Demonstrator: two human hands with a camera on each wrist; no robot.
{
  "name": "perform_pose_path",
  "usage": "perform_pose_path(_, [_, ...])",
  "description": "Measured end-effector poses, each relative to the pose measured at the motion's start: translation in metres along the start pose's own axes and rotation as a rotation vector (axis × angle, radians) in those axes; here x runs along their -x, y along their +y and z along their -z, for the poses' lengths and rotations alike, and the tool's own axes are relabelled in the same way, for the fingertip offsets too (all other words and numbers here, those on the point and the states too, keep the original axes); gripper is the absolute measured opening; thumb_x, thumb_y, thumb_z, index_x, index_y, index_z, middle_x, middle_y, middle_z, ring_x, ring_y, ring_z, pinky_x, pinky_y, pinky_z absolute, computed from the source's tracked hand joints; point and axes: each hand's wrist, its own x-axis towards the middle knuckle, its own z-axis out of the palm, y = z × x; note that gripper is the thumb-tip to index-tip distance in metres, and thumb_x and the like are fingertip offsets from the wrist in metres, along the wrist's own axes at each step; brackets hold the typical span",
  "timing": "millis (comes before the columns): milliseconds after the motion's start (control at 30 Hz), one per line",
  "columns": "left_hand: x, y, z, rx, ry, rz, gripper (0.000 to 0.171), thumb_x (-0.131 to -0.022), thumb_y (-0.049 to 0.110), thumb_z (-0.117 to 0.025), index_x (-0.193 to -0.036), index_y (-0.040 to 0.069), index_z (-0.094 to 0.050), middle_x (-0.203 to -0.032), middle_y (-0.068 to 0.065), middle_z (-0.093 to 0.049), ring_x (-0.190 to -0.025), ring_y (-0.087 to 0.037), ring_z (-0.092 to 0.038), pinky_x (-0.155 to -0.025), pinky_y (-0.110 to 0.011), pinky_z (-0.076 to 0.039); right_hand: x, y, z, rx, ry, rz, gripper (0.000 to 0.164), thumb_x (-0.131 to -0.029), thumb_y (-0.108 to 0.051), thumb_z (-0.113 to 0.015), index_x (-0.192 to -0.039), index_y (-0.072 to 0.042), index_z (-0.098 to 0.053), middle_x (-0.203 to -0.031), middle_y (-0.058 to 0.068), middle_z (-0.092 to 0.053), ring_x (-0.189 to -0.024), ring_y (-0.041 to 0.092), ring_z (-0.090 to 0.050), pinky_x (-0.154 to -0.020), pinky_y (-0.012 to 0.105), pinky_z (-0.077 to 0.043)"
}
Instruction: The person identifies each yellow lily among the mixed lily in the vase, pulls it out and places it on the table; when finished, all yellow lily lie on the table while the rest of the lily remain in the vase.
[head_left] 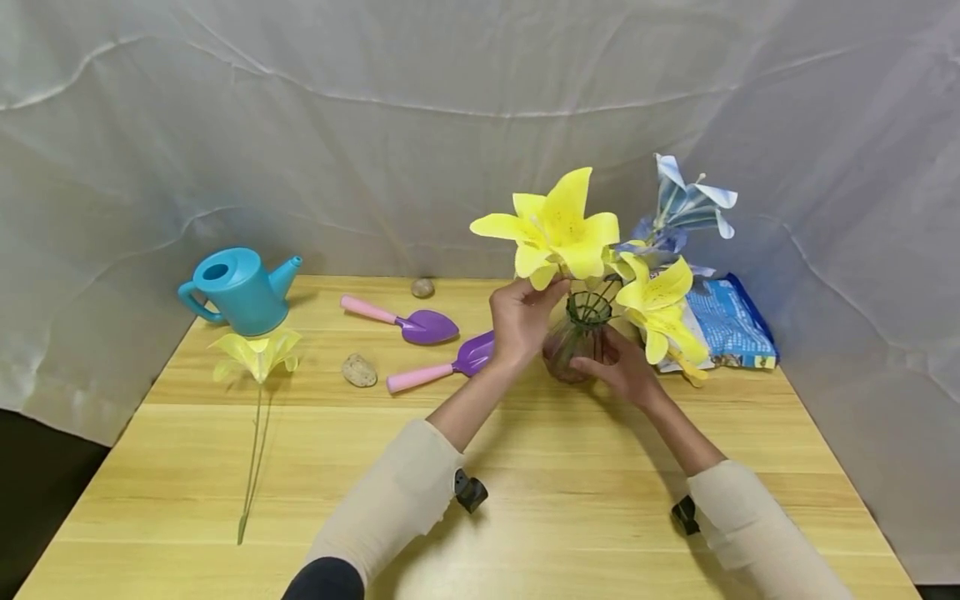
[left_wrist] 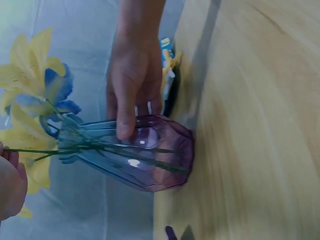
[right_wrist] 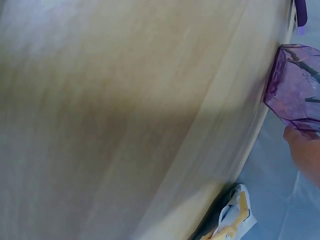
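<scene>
A glass vase (head_left: 564,357), greenish at its fluted rim and purple toward the base, stands on the wooden table. My right hand (head_left: 626,367) grips its right side, the thumb across the glass in the left wrist view. With my left hand (head_left: 521,321) I pinch the stem of a large yellow lily (head_left: 558,233) just over the vase's mouth. Its green stem (left_wrist: 35,151) runs from my fingers into the neck. Another yellow lily (head_left: 663,304) and a pale blue lily (head_left: 690,208) lean out to the right. Several stems show inside the glass.
A loose yellow lily (head_left: 258,354) lies at the left. Behind it stands a blue watering can (head_left: 243,292). Two purple trowels (head_left: 429,327) with pink handles and two stones (head_left: 359,371) are left of the vase. A blue and white packet (head_left: 731,325) lies at the right.
</scene>
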Motion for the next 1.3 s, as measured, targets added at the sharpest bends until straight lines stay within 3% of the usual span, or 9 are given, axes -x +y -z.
perform_pose_path(133, [-0.001, -0.005, 0.001, 0.176, 0.034, 0.010, 0.016, -0.074, -0.012, -0.061, -0.064, -0.021, -0.052, -0.076, -0.027, -0.062, -0.075, -0.027, -0.064, -0.079, -0.039, -0.049, 0.004, -0.013, 0.001, -0.100, -0.049, 0.085, 0.062, -0.082, -0.016, -0.063, -0.135, -0.008, -0.031, -0.131, 0.016, -0.040, -0.118, 0.031, -0.038, -0.091, 0.050, -0.036])
perform_pose_path(333, [0.004, -0.002, -0.008, 0.049, 0.221, 0.201, 0.028, -0.068, 0.015, -0.076, -0.054, -0.003, -0.059, -0.061, -0.008, -0.064, -0.058, -0.011, -0.056, -0.077, -0.030, -0.049, 0.007, -0.023, 0.002, -0.067, -0.034, 0.141, 0.061, -0.081, -0.013, -0.064, -0.134, -0.008, -0.034, -0.132, 0.014, -0.040, -0.120, 0.028, -0.037, -0.092, 0.048, -0.036])
perform_pose_path(600, [0.016, -0.007, -0.029, 0.274, 0.330, 0.383, 0.022, -0.068, 0.011, -0.075, -0.085, -0.001, -0.067, -0.081, -0.009, -0.067, -0.082, -0.021, -0.062, -0.079, -0.031, -0.049, 0.005, -0.022, 0.004, -0.015, -0.001, 0.129, 0.062, -0.079, -0.017, -0.066, -0.133, -0.014, -0.035, -0.127, 0.010, -0.045, -0.114, 0.023, -0.043, -0.089, 0.042, -0.040])
perform_pose_path(733, [0.027, -0.012, -0.029, 0.082, 0.309, 0.401, 0.027, -0.069, 0.024, -0.075, -0.087, 0.006, -0.068, -0.081, -0.003, -0.067, -0.078, -0.013, -0.061, -0.076, -0.027, -0.049, 0.005, -0.021, 0.002, -0.023, -0.013, 0.136, 0.063, -0.080, -0.014, -0.065, -0.134, -0.012, -0.034, -0.118, 0.017, -0.048, -0.107, 0.028, -0.045, -0.084, 0.043, -0.042])
perform_pose_path(867, [0.037, -0.010, -0.029, -0.142, 0.267, 0.255, 0.017, -0.078, 0.016, -0.066, -0.070, 0.001, -0.065, -0.063, -0.006, -0.062, -0.056, -0.008, -0.052, -0.056, -0.021, -0.047, 0.006, -0.021, 0.001, 0.014, 0.015, 0.201, 0.050, -0.078, -0.012, -0.067, -0.122, -0.012, -0.044, -0.097, 0.019, -0.053, -0.087, 0.027, -0.051, -0.071, 0.038, -0.045])
perform_pose_path(967, [0.041, -0.003, -0.030, -0.173, 0.248, 0.133, 0.022, -0.081, 0.003, -0.056, -0.060, -0.005, -0.057, -0.054, -0.010, -0.055, -0.047, -0.007, -0.044, -0.046, -0.021, -0.043, 0.005, -0.021, 0.000, -0.007, 0.003, 0.227, 0.048, -0.078, -0.013, -0.068, -0.120, -0.017, -0.045, -0.099, 0.011, -0.054, -0.087, 0.021, -0.051, -0.070, 0.031, -0.044])
perform_pose_path(1100, [0.038, 0.005, -0.026, -0.203, 0.219, 0.012, 0.019, -0.081, 0.006, -0.058, -0.064, -0.002, -0.059, -0.056, -0.009, -0.056, -0.047, -0.006, -0.044, -0.045, -0.021, -0.043, 0.004, -0.020, -0.001, -0.128, -0.054, 0.177, 0.060, -0.078, -0.013, -0.067, -0.130, -0.020, -0.037, -0.120, 0.004, -0.047, -0.105, 0.017, -0.047, -0.083, 0.028, -0.042])
perform_pose_path(1200, [0.030, 0.016, -0.021, -0.225, 0.156, -0.137, 0.017, -0.080, 0.010, -0.063, -0.068, -0.001, -0.059, -0.057, -0.010, -0.054, -0.047, -0.008, -0.043, -0.045, -0.021, -0.042, 0.002, -0.020, -0.001, -0.135, -0.039, 0.193, 0.040, -0.077, -0.010, -0.067, -0.112, -0.007, -0.048, -0.090, 0.013, -0.053, -0.074, 0.018, -0.050, -0.063, 0.025, -0.041])
perform_pose_path(1300, [0.023, 0.037, -0.017, -0.205, 0.079, -0.331, 0.010, -0.079, 0.005, -0.064, -0.075, -0.003, -0.060, -0.063, -0.011, -0.059, -0.051, -0.007, -0.047, -0.045, -0.021, -0.042, -0.001, -0.019, 0.000, -0.125, -0.004, 0.245, 0.026, -0.076, -0.003, -0.068, -0.089, 0.002, -0.046, -0.060, 0.016, -0.036, -0.050, 0.020, -0.030, -0.047, 0.029, -0.028])
